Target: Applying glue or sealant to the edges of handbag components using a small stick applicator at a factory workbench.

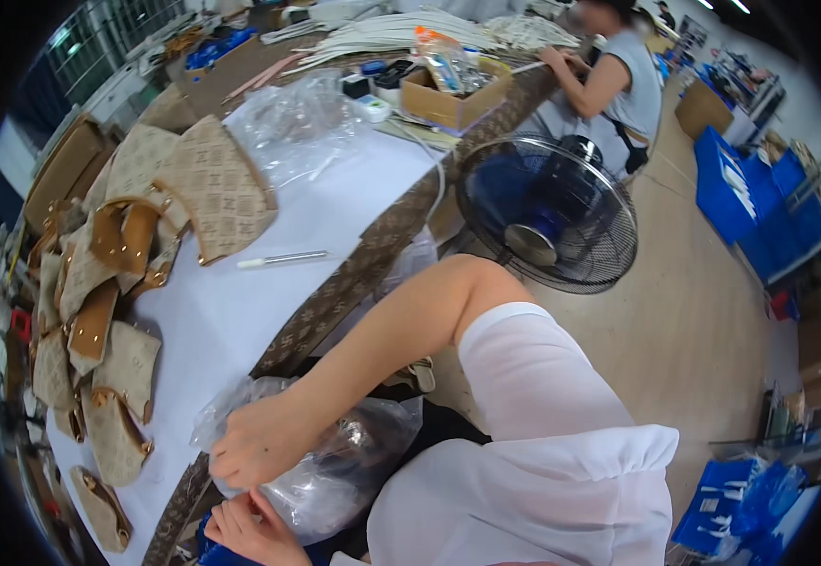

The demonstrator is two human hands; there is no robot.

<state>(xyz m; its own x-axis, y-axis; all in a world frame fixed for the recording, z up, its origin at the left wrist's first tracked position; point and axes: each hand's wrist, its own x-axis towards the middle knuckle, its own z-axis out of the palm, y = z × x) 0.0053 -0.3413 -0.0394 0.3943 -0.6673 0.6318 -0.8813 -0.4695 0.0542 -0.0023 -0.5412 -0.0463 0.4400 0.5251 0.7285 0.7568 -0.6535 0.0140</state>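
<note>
A clear plastic bag (330, 486) with shiny contents I cannot make out rests on my lap against the table's edge. My right hand (264, 441) is closed at the top of this bag, the plastic bunching out on both sides of it; its fingertips are hidden beneath. Just below, my left hand (255, 530) is closed, thumb and fingers drawn together close to the right hand. Whatever those fingers pinch is too small or covered to name. To the left, several beige patterned handbags (123, 358) with brown leather trim lie piled on the white tabletop (212, 330).
A white-handled pen-like tool (283, 259) lies on the table. Beyond it are a crumpled clear plastic bag (302, 123) and a cardboard box (458, 99) of supplies. A round caged fan (547, 212) stands right of the table. Behind it a person (613, 75) works.
</note>
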